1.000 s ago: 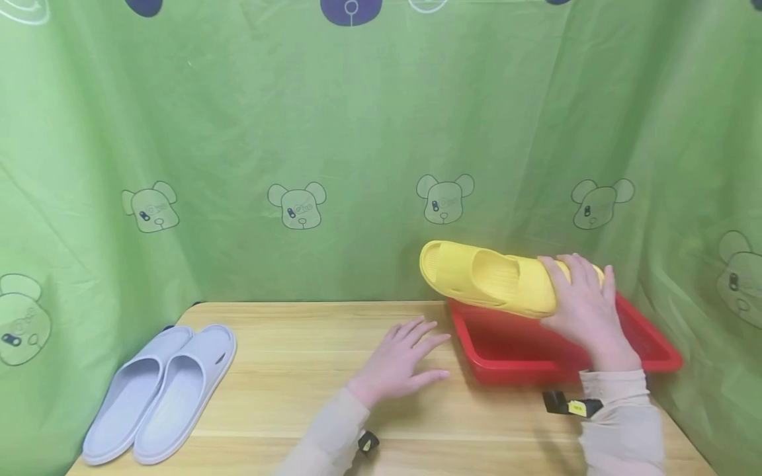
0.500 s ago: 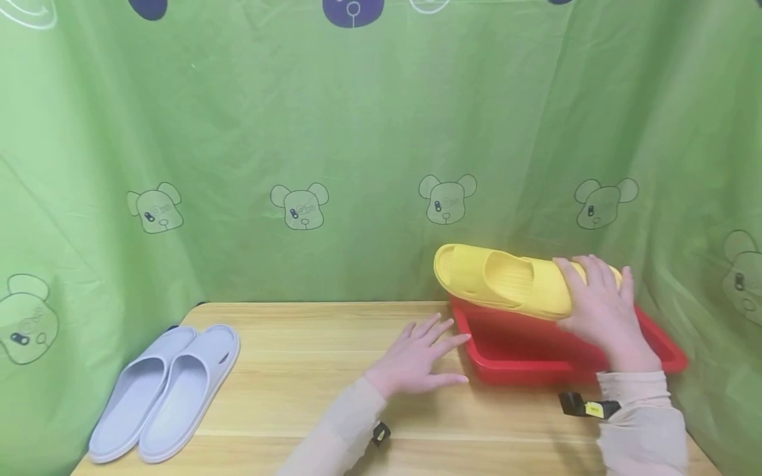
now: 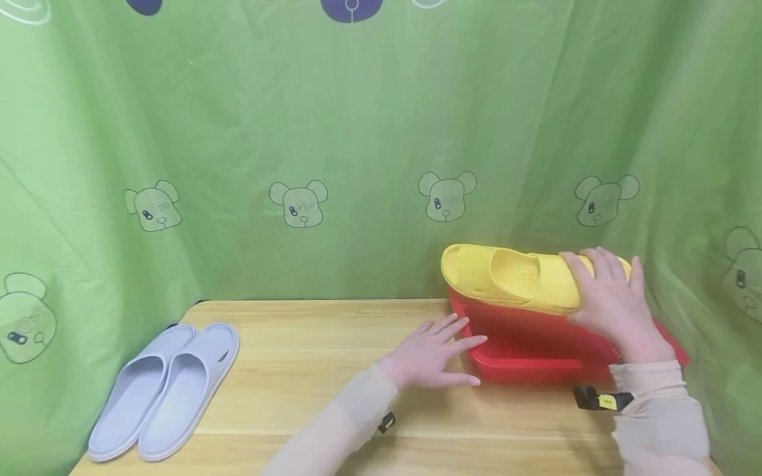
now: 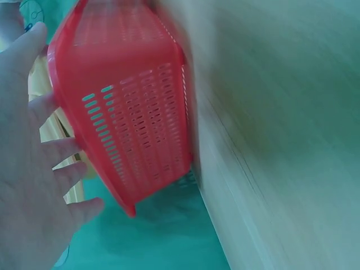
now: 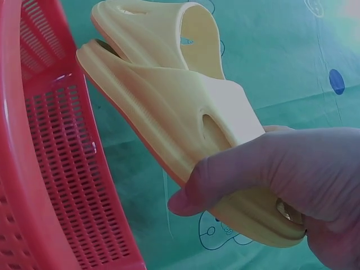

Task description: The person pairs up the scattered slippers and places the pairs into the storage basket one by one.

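Note:
My right hand (image 3: 616, 304) grips yellow slippers (image 3: 556, 281) by the heel end, above the red basket (image 3: 530, 371). In the right wrist view two yellow slippers (image 5: 152, 112) show, one lying against the other, with the thumb across the near one's side. Their toes point left in the head view. My left hand (image 3: 425, 357) has its fingers spread, the fingertips right at the basket's left rim. The left wrist view shows the same hand (image 4: 28, 163) beside the basket's slotted wall (image 4: 135, 112).
A pair of light grey-blue slippers (image 3: 178, 390) stands side by side on the left of the wooden table (image 3: 297, 370). Green curtain (image 3: 369, 119) with bear-head prints hangs behind and on both sides.
Both hands have moved to the right in the head view, the right one carrying the yellow slippers further over the basket. My left fingers have come up to the basket's rim.

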Demonstrator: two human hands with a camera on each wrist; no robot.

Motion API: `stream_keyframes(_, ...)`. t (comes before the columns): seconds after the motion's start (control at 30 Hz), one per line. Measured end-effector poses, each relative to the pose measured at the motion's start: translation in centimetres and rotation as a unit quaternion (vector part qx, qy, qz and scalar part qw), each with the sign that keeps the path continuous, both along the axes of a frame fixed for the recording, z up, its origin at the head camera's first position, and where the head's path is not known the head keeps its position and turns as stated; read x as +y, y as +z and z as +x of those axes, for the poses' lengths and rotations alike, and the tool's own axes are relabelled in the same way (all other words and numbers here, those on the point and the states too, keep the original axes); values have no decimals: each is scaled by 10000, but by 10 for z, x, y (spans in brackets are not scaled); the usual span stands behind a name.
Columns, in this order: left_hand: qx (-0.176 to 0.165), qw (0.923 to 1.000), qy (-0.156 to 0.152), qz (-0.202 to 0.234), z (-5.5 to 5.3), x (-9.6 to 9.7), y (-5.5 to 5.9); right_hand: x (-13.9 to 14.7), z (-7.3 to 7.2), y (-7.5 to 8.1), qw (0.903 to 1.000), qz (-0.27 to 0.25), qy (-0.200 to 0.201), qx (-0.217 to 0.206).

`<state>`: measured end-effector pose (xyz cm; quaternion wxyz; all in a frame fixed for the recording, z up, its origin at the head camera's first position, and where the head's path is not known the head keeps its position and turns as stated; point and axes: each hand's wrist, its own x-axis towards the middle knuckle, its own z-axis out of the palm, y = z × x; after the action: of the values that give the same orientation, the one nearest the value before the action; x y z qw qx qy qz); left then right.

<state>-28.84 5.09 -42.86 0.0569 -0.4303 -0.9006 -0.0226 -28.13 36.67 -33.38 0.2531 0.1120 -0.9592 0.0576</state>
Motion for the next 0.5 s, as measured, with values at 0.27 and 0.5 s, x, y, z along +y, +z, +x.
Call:
stream_keyframes(0.27, -20, 9994, -123, -331, 3, 6, 4, 8, -1, 5, 9997, 250, 54, 6)
stream_keyframes(0.5, 24, 9982, -287, -533, 1, 8, 2, 17, -4, 7, 9986, 490, 52, -188)
